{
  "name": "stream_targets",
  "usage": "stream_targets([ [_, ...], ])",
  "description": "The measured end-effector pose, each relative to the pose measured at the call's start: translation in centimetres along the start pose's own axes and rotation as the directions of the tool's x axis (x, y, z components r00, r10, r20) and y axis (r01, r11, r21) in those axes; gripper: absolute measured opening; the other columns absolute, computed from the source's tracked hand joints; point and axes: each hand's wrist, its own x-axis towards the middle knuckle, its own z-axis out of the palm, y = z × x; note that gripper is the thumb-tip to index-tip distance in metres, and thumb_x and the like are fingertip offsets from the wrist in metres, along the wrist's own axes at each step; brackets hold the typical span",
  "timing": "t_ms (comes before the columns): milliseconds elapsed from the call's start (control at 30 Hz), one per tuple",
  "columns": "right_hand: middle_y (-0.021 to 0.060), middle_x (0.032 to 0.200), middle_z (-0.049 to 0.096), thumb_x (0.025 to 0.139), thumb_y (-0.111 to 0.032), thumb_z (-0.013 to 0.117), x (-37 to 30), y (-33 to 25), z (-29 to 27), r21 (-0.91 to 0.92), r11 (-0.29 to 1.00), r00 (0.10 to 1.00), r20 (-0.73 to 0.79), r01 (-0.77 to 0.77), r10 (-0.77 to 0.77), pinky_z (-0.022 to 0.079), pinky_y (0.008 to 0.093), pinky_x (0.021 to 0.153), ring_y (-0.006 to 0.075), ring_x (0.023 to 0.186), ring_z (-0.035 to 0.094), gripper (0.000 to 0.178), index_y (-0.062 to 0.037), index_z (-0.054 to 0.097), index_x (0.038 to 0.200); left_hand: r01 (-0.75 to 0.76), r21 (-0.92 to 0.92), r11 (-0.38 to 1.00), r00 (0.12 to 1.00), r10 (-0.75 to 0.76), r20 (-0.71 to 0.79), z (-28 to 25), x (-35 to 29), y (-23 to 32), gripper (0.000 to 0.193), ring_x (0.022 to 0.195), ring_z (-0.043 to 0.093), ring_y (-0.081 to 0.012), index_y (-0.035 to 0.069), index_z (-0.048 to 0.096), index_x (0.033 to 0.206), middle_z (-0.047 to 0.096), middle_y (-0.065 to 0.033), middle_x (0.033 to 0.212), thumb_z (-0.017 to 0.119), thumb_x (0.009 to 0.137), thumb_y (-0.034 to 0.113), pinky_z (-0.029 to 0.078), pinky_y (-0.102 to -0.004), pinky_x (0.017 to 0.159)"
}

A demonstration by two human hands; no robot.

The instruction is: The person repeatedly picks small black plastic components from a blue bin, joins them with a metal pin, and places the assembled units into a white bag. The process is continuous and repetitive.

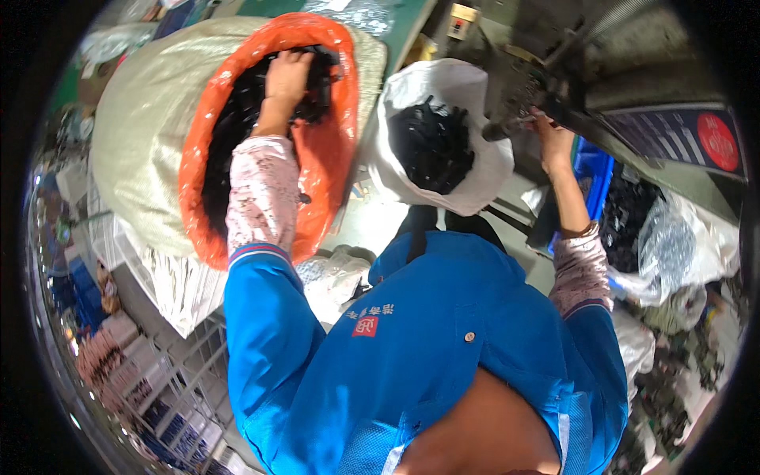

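My left hand [288, 77] is down in a large woven sack with an orange liner [323, 170]. Its fingers curl among many small black parts [245, 99], and what they grip is hidden. At the right, my right hand [554, 142] reaches up to a dark metal machine [518, 87]. The fingers are closed at the machine's working end; the thing in them is too small to make out. Between my arms, below the machine head, a white woven bag [491, 178] stands with its mouth wide. Slender black pieces [434, 146] fill its inside.
A blue bin [599, 178] stands beside my right forearm, near more black parts [629, 218] and clear plastic bags [681, 241]. A panel with a red disc [673, 131] juts out at the right. White wire racks [170, 376] lie at the lower left.
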Motion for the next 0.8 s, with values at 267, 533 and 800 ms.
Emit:
stream_targets([
  [267, 0.0080, 0.082, 0.066, 0.086, -0.001, 0.061, -7.3, -6.9, 1.5, 0.197, 0.950, 0.965, 0.059, 0.240, -0.256, 0.052, 0.0261, 0.065, 0.0146, 0.070, 0.061, 0.016, 0.0042, 0.065, 0.101, -0.068, -0.493, 0.867, 0.758, -0.277, -0.591, -3.7, -1.1, 1.2, 0.032, 0.100, 0.056, -0.0310, 0.007, 0.057, 0.117, 0.062, -0.0146, 0.106, 0.062, 0.085, 0.012, 0.041, -0.0389, 0.090],
  [533, 0.0086, 0.076, 0.070, 0.081, -0.009, 0.069, -6.1, -6.4, 3.5, -0.099, 0.922, 0.927, 0.044, 0.374, -0.372, 0.049, 0.0229, 0.058, 0.0088, 0.063, 0.061, 0.016, -0.0025, 0.071, 0.095, -0.230, -0.862, -0.453, 0.873, -0.487, 0.023, -7.3, -6.0, 13.1, 0.019, 0.088, 0.060, -0.0184, 0.003, 0.056, 0.104, 0.062, -0.0095, 0.098, 0.060, 0.087, 0.011, 0.048, -0.0289, 0.082],
  [800, 0.0113, 0.084, 0.064, 0.077, -0.004, 0.067, -8.0, -4.7, -3.0, -0.378, 0.688, 0.772, 0.128, 0.619, -0.623, 0.049, 0.0295, 0.065, 0.0230, 0.076, 0.063, 0.018, -0.0039, 0.069, 0.095, 0.375, -0.296, -0.879, 0.886, 0.246, 0.392, -8.6, -9.4, 30.8, 0.029, 0.078, 0.056, -0.0203, 0.002, 0.053, 0.108, 0.059, -0.0088, 0.085, 0.060, 0.083, 0.015, 0.048, -0.0368, 0.075],
])
